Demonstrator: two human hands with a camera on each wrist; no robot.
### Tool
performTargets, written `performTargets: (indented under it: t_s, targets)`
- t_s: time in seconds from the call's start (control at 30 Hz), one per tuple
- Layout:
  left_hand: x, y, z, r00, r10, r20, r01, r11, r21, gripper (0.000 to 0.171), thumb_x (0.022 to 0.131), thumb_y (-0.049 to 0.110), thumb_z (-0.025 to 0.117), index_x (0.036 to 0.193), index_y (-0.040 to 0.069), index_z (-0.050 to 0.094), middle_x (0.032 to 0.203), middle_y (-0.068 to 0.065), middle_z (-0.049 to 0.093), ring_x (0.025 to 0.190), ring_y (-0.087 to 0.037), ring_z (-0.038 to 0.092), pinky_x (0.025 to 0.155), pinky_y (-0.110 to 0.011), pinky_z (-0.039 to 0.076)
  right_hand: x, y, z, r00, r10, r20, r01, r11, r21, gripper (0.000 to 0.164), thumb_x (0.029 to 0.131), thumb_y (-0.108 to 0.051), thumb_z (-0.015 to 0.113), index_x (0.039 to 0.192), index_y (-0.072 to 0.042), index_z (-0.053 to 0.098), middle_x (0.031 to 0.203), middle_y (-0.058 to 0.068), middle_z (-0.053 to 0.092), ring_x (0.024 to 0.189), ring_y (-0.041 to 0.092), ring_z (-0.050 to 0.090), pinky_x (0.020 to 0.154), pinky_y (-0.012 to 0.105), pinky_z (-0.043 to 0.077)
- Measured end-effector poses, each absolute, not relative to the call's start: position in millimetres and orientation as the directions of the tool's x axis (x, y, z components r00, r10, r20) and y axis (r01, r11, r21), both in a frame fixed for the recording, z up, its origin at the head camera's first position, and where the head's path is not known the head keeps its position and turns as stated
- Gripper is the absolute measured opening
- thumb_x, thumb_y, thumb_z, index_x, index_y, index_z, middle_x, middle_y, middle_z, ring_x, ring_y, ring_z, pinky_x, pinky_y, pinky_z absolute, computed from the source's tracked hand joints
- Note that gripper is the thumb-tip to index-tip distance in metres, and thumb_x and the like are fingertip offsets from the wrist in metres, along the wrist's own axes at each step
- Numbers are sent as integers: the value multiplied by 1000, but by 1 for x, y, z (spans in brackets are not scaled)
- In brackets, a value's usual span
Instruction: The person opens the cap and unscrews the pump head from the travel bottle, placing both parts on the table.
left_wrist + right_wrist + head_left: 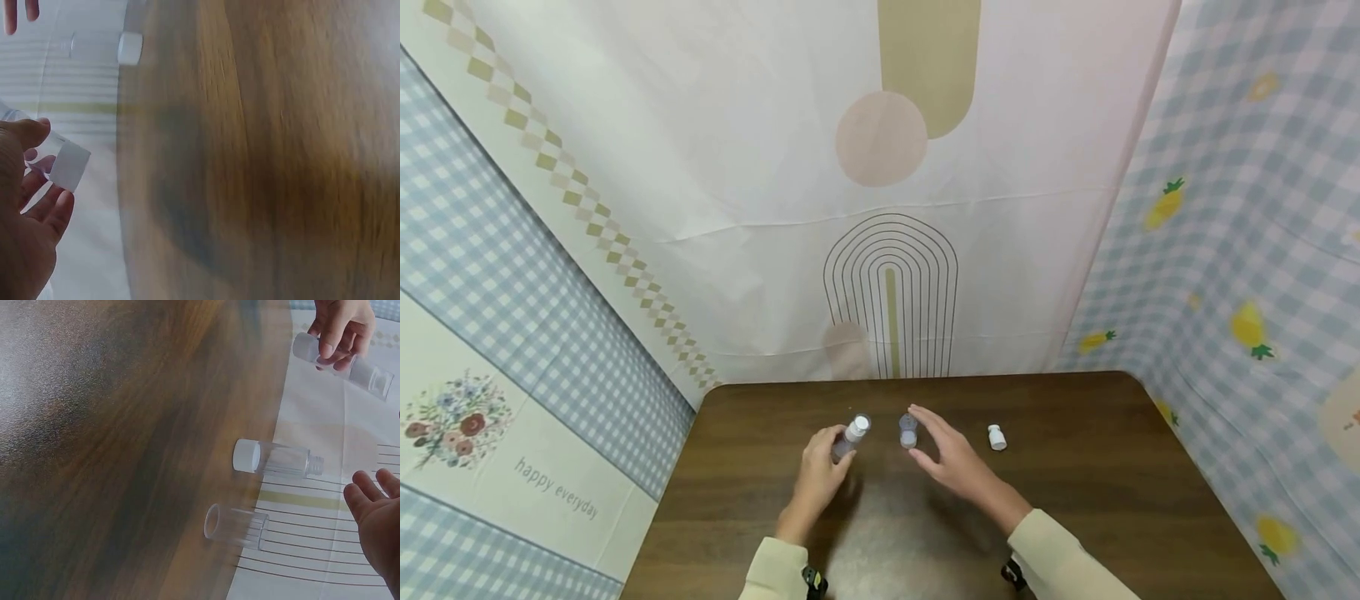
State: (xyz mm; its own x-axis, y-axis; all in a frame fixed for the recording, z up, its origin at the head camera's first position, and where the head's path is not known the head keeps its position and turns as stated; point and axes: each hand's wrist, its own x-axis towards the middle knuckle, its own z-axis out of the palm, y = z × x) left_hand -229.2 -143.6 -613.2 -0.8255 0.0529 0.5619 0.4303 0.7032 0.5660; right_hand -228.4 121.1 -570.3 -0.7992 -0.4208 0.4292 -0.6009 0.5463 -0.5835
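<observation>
My left hand (822, 473) grips a clear bottle (853, 430) with a white base, its fingers and thumb wrapped round the side. That base tilts down toward the table in the left wrist view. Between the hands stands a second clear bottle (284, 460) with a white base (130, 49) and a bare threaded neck. A clear cap (240, 528) stands close to it. My right hand (953, 457) is spread beside the second bottle, thumb and fingers apart and holding nothing.
A small white pump top (997, 437) lies on the brown wooden table (1075, 500), right of the right hand. Behind the table hangs a patterned cloth (760, 292); checked cloths (1195, 275) enclose the sides.
</observation>
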Motion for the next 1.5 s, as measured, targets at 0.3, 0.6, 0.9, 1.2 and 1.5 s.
performTargets:
  t_s: [0.3, 0.6, 0.9, 1.2, 1.5]
  targets:
    - [-225, -118, -600, -747, 205, 633, 548, 729, 411, 45, 72, 1, 90, 111, 4, 69, 103, -8, 72, 94, -25, 64, 81, -39, 56, -227, 124, -569, -788, -406, 463, -615, 486, -621, 69, 90, -12, 80, 150, -1, 47, 150, 18, 55, 130, 36, 60, 103, 49, 53]
    - [-220, -98, -590, -668, 326, 669, 597, 772, 220, 49, 68, 10, 95, 110, 7, 70, 100, -5, 69, 89, -23, 62, 72, -36, 52, -223, 131, -570, -842, -386, 376, -521, 404, -752, 61, 90, -8, 79, 145, 1, 53, 138, 20, 62, 116, 34, 68, 92, 34, 59]
    - [-215, -85, -585, -644, 407, 647, 589, 804, 81, 46, 70, 16, 93, 110, 8, 71, 97, -2, 67, 88, -22, 60, 69, -33, 48, -219, 137, -569, -869, -324, 374, -489, 455, -744, 44, 91, -5, 77, 133, -1, 64, 127, 18, 70, 107, 29, 72, 85, 25, 60]
    - [-212, -75, -580, -622, 439, 649, 594, 804, 26, 47, 71, 17, 91, 113, 7, 72, 96, -2, 67, 88, -22, 60, 70, -33, 47, -218, 145, -569, -892, -300, 339, -446, 462, -766, 30, 91, -4, 77, 120, -3, 72, 118, 13, 74, 103, 26, 72, 82, 26, 61]
    - [-212, -68, -583, -580, 477, 660, 626, 780, -14, 46, 70, 18, 91, 108, 8, 68, 94, -3, 64, 82, -20, 61, 66, -32, 50, -217, 155, -573, -913, -262, 314, -403, 450, -797, 28, 88, -5, 80, 115, -7, 74, 115, 10, 75, 95, 14, 68, 79, 24, 60]
